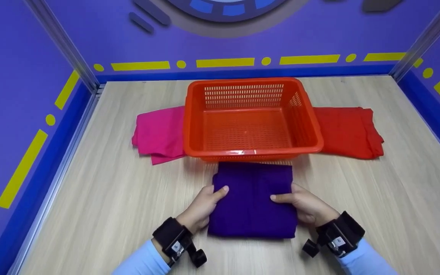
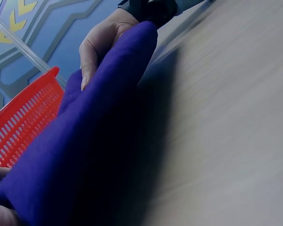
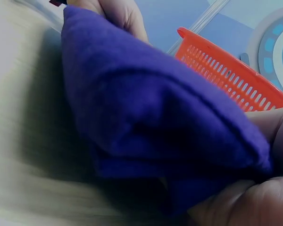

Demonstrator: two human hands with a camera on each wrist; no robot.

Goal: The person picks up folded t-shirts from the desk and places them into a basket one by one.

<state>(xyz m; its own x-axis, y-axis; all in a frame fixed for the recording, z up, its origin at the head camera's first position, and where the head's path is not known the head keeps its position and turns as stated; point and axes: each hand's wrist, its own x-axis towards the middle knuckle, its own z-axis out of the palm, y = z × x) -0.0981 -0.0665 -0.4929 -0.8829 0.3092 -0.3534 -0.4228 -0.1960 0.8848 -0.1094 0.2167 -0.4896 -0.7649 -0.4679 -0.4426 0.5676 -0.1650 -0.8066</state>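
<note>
A folded purple cloth (image 1: 252, 206) is held between both hands, in front of the basket. My left hand (image 1: 203, 206) grips its left edge, thumb on top and fingers underneath. On the opposite edge my right hand (image 1: 309, 204) grips the cloth the same way. Both wrist views show the purple cloth (image 2: 85, 117) raised off the table, with a dark shadow below it. In the right wrist view the folded layers of the cloth (image 3: 146, 103) show at its side. Whether it is a garment cannot be told.
An orange-red plastic basket (image 1: 253, 152) with slotted walls stands behind the cloth, nothing inside it. Folded pink cloth (image 1: 159, 131) lies to its left, folded red cloth (image 1: 344, 131) to its right. Blue-purple panels (image 1: 319, 34) wall in the wooden table (image 1: 109, 198).
</note>
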